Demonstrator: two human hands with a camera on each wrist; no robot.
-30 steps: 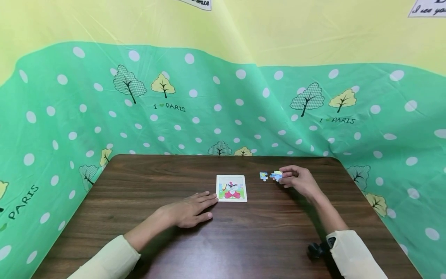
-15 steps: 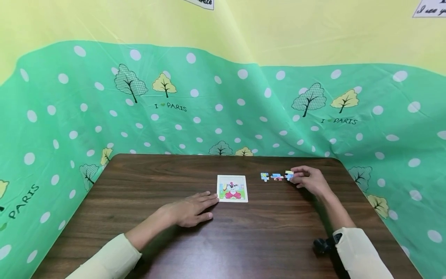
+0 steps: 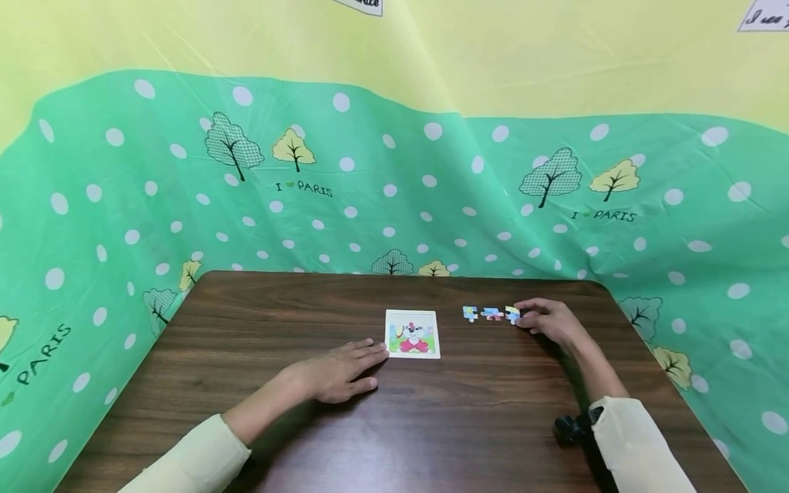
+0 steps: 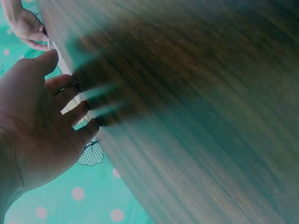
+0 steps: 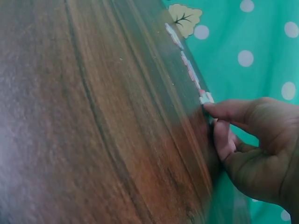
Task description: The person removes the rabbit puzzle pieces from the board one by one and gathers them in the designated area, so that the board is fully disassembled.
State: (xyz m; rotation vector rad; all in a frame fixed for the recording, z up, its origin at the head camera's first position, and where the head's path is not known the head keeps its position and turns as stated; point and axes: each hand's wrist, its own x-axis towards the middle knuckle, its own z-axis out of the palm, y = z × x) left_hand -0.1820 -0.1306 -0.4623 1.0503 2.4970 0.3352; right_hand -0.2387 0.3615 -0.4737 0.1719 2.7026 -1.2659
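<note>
A small square jigsaw puzzle (image 3: 413, 335) with a white border and a cartoon animal in pink lies mid-table. My left hand (image 3: 339, 370) rests palm down beside it, fingers stretched out, fingertips at its lower left edge. In the left wrist view that left hand (image 4: 42, 112) appears from the palm side. Farther right, three loose blue, pink and yellow jigsaw pieces form a row: a left piece (image 3: 470, 314), a middle piece (image 3: 492, 314) and a right piece (image 3: 512, 315). My right hand (image 3: 551, 322) pinches the right piece at its right edge; the right wrist view shows the thumb against this piece (image 5: 205, 97).
The brown wooden table (image 3: 431, 431) ends at a far edge just behind the pieces. A green and yellow curtain (image 3: 345, 226) with dots and trees hangs behind it. A black wrist device (image 3: 570, 428) sits at the right sleeve.
My right hand has moved right and parted the right piece from the middle one, then lowered it into line with the others. The left hand stays in place.
</note>
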